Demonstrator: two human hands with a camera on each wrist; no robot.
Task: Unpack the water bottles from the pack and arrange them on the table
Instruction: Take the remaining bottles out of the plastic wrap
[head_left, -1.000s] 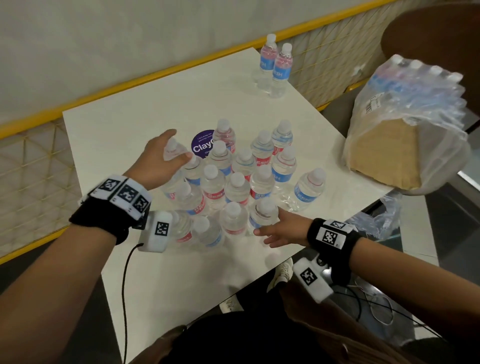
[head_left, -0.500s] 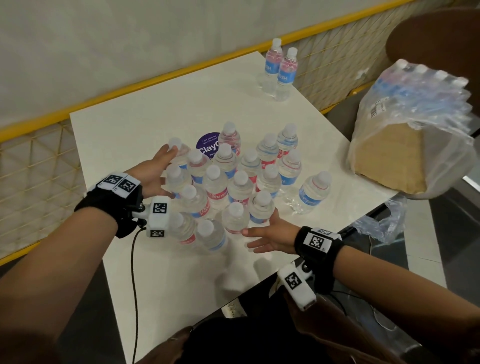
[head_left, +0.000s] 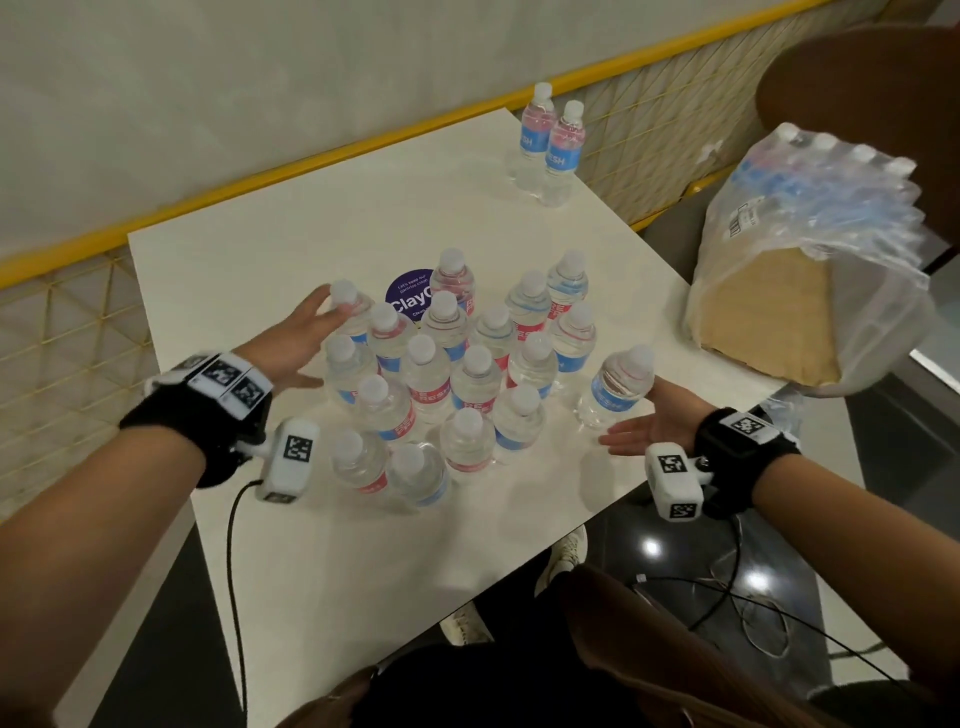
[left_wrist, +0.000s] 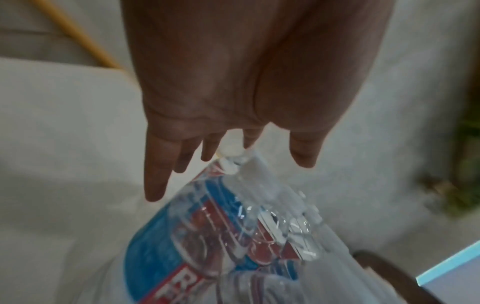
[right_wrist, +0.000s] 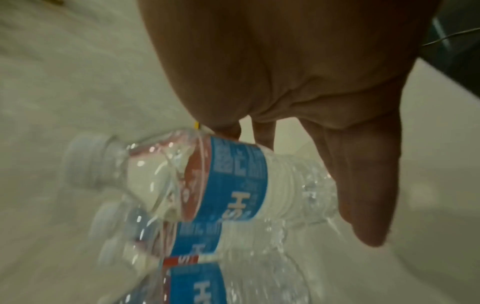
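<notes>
Starting at the left: a yellow rail (head_left: 311, 163) runs behind the white table (head_left: 311, 545).

Left hand (head_left: 288, 345) is at the left flank of the bottle cluster (head_left: 475, 379). Its fingers are straight and spread, with nothing clasped. The fingertips lie against the far-left bottle (head_left: 349, 314) near cap and shoulder. That bottle stands upright on the cluster's outer edge. The left wrist view agrees: the fingers (left_wrist: 155, 181) are extended, with a bottle close beneath them, blurred.

The cluster sits mid-table. The bottles are upright with white caps and blue-and-red labels, packed close together. They partly cover a round purple sticker (head_left: 408, 299).

Lone bottle (head_left: 618, 387) stands on the table just right of the cluster, with a small gap between.

Right hand (head_left: 654, 423) is on the near-right side of the lone bottle, just beside it. The palm is turned toward the bottle, the fingers are straight, and it grips nothing. The right wrist view shows the fingers (right_wrist: 363, 185) running past the bottle's lower body. Actual contact cannot be told — the frame is too blurred.

A pair of bottles (head_left: 562, 150) stands upright side by side at the far right corner of the table, well apart from the cluster.

Off the table's right edge is a shrink-wrapped pack (head_left: 810, 244) of bottles, with loose plastic and cardboard showing underneath.
</notes>
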